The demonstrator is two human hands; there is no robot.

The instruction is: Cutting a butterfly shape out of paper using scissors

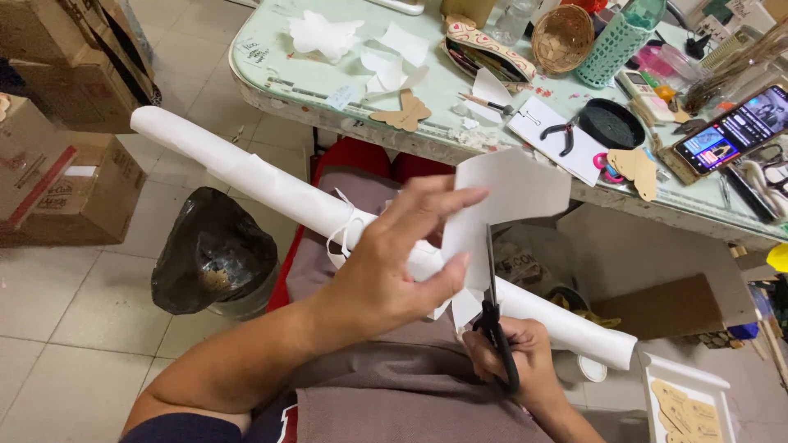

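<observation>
My left hand (392, 267) pinches a white paper piece (513, 193) between thumb and fingers and holds it up over my lap. My right hand (519, 354) grips black scissors (492, 316), whose blades point up into the lower edge of that paper. Under both hands a long white paper roll (271, 187) lies slantwise across my lap, from upper left to lower right. Thin paper trimmings hang beside the roll near my left wrist.
A pale green table (295, 78) ahead carries paper scraps, brown cardboard butterfly shapes (404, 113), pliers (562, 135), a wicker basket (562, 37), a pencil case and a lit phone (730, 131). A black-bagged bin (213, 250) and cardboard boxes (57, 176) stand at left. A white tray (685, 406) sits lower right.
</observation>
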